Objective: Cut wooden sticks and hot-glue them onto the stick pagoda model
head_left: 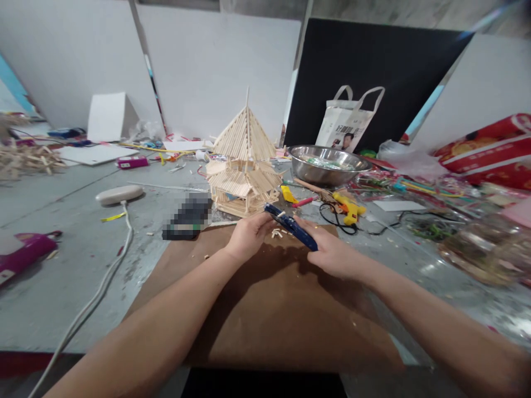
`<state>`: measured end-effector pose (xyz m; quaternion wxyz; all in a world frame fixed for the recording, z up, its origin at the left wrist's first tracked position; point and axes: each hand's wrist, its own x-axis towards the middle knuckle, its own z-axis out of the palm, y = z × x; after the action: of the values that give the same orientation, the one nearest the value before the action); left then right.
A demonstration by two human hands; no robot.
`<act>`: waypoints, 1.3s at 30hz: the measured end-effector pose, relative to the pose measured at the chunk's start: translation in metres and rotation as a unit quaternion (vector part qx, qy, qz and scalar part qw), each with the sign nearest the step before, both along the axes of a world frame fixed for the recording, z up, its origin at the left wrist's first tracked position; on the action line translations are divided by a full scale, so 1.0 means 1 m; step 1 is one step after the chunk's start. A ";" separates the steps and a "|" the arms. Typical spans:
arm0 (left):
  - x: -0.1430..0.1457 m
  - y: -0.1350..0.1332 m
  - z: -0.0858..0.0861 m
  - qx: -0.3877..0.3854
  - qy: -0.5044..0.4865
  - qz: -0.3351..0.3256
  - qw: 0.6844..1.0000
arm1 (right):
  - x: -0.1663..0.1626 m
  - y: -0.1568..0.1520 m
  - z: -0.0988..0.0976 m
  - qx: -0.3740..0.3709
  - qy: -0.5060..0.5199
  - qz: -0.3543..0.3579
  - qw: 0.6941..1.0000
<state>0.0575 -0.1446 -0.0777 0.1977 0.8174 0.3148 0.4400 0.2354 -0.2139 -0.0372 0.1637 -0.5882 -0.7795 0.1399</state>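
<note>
My right hand [336, 253] is closed around the handles of blue cutters [290, 225], which point up and left over a brown cardboard sheet [274, 309]. My left hand [249, 235] is curled at the cutters' tip, pinching a small pale wooden stick piece that is barely visible. Several short cut stick bits [277, 233] lie on the cardboard between my hands. Just behind stands a wooden stick pagoda model [245, 166] with a pointed roof.
A yellow glue gun [350, 208] with a black cord lies to the right. Behind it is a steel bowl [327, 165], a white tote bag [348, 124] and cluttered packets. A white cable [103, 282] and pebble-shaped device [119, 194] lie left, near a blurred dark object [188, 216].
</note>
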 end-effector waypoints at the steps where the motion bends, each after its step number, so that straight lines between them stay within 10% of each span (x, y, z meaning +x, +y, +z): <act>1: 0.000 0.000 0.000 0.003 0.001 0.001 1.000 | 0.000 0.000 0.000 0.000 0.001 0.001 1.000; 20: 0.008 -0.014 0.007 -0.295 -0.097 -0.111 0.944 | 0.009 0.001 -0.013 0.021 -0.057 0.002 0.998; 39: 0.007 -0.011 0.003 -0.320 -0.068 -0.135 0.935 | 0.009 -0.003 -0.018 0.109 -0.134 -0.017 0.985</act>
<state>0.0642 -0.1551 -0.0744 0.5275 0.7138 0.3112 0.3396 0.2441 -0.2167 -0.0554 0.1233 -0.5935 -0.7948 -0.0291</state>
